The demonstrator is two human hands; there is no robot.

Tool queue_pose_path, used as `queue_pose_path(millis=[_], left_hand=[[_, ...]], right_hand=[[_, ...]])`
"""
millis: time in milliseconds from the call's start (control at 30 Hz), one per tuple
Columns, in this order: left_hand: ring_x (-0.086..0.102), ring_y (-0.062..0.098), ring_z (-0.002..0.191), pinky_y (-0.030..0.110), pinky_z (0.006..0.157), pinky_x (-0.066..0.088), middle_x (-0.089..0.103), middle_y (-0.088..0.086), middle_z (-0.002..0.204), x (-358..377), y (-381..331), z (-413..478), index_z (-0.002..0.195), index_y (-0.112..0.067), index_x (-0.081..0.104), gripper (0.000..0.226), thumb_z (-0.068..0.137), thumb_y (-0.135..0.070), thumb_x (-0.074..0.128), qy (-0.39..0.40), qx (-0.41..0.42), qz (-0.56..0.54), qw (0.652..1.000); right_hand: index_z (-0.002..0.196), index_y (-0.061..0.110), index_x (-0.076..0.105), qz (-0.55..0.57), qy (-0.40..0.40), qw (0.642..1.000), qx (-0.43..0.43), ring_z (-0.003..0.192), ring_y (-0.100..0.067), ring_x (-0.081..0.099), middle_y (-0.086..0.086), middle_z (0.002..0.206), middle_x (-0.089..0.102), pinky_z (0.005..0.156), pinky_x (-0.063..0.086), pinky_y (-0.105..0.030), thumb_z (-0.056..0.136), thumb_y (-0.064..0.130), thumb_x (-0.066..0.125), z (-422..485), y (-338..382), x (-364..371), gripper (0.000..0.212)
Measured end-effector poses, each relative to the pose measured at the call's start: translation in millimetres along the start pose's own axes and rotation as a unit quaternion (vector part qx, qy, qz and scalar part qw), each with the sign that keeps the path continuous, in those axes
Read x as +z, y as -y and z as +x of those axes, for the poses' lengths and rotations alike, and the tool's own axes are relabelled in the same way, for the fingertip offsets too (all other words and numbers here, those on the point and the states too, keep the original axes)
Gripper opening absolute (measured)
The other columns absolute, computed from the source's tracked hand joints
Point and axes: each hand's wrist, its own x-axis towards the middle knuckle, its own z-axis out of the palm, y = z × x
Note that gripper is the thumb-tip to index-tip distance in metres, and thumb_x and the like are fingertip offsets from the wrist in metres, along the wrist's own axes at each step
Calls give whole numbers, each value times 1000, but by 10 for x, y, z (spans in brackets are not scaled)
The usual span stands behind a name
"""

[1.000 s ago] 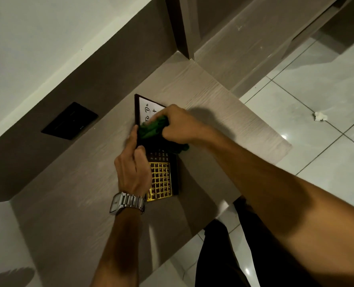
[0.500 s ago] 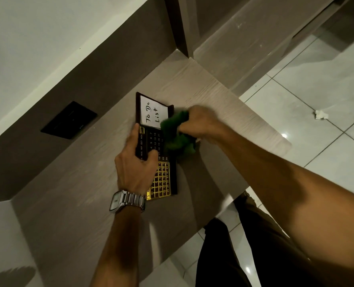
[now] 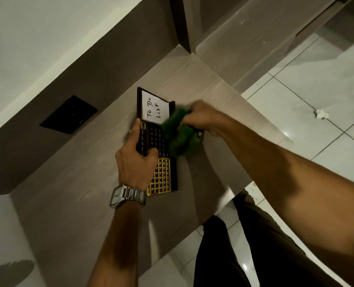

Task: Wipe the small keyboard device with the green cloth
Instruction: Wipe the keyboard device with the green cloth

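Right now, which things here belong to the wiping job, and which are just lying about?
In the job:
- small keyboard device, on the wooden shelf
- green cloth, bunched in the right hand
- left hand, steadying the device

Lying about:
- crumpled white scrap on the tiled floor
- black wall plate
- wristwatch, worn, not used

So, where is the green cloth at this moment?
In the head view the cloth is bunched in the right hand, on the right edge of the device, just below the "To Do List" note.
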Motion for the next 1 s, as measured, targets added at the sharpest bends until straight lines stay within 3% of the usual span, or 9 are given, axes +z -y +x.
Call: queue_pose_path(millis=[100, 233, 333, 467, 533, 600, 800, 933, 1000], left_hand=[[59, 2, 74, -7, 55, 39, 59, 10, 128, 22, -22, 37, 148, -26, 29, 80, 79, -11, 66, -7, 6, -5, 1000], [66, 18, 88, 10, 62, 52, 60, 9, 128, 8, 20, -30, 148, -30, 28, 81, 78, -14, 66, -1, 9, 5, 1000], [67, 20, 89, 26, 69, 57, 61, 9, 128, 2, 23, -58, 148, -30, 27, 81, 79, -15, 66, -4, 6, 8, 1000], [65, 12, 81, 9, 63, 46, 64, 8, 124, 14, -3, 8, 148, -28, 29, 79, 79, -13, 65, -15, 13, -2, 1000], [65, 12, 81, 3, 62, 44, 65, 8, 122, 8, 13, -20, 148, -27, 30, 79, 79, -12, 65, -9, 15, 3, 1000], [62, 5, 71, -1, 53, 43, 67, 9, 117, 0, 34, -59, 147, -25, 31, 79, 79, -10, 66, -2, 13, 8, 1000], [59, 0, 69, -4, 53, 42, 62, 8, 126, -1, -12, 32, 148, -30, 27, 80, 80, -13, 66, -5, 16, -20, 1000], [57, -4, 65, 0, 50, 44, 64, 10, 123, 17, -29, 38, 148, -27, 28, 79, 81, -10, 65, -6, 15, -21, 1000], [55, -6, 65, 0, 49, 43, 65, 10, 122, 18, -7, 10, 148, -28, 28, 79, 81, -11, 65, -1, 3, -14, 1000]], right_hand=[[119, 12, 60, 62, -129, 988, -56, 86, -20, 70, -9, 101, 68, 65, 62, -31, 78, 16, 75, -65, 18, 6, 44], [114, 6, 64, -84, 100, 991, -5, 85, -22, 71, -12, 102, 71, 69, 63, -32, 79, 18, 79, -460, -279, 427, 40], [109, -1, 69, -106, 87, 990, -26, 91, -35, 73, -21, 104, 74, 78, 63, -44, 78, 17, 79, -391, -188, 272, 37], [115, 6, 61, -137, -81, 984, -77, 74, -18, 62, -7, 90, 64, 51, 53, -17, 82, 14, 72, -214, 162, 46, 35], [115, 7, 61, -210, 9, 973, -97, 71, -13, 58, -3, 85, 61, 48, 48, -8, 83, 11, 71, -264, 185, 217, 34], [119, 8, 61, -195, 83, 973, -89, 78, -13, 62, -3, 93, 64, 60, 54, -18, 82, 9, 72, -248, 119, 330, 39], [125, 10, 57, 146, -205, 966, -56, 106, -23, 64, -9, 120, 65, 82, 60, -37, 82, 20, 77, 4, 181, -127, 48], [122, 4, 65, -71, 133, 988, 29, 116, -46, 63, -26, 125, 67, 101, 50, -58, 82, 18, 78, -121, -54, -82, 44], [118, 5, 67, -51, 120, 991, -18, 115, -42, 64, -24, 122, 69, 102, 50, -57, 84, 15, 75, -135, -114, -76, 36]])
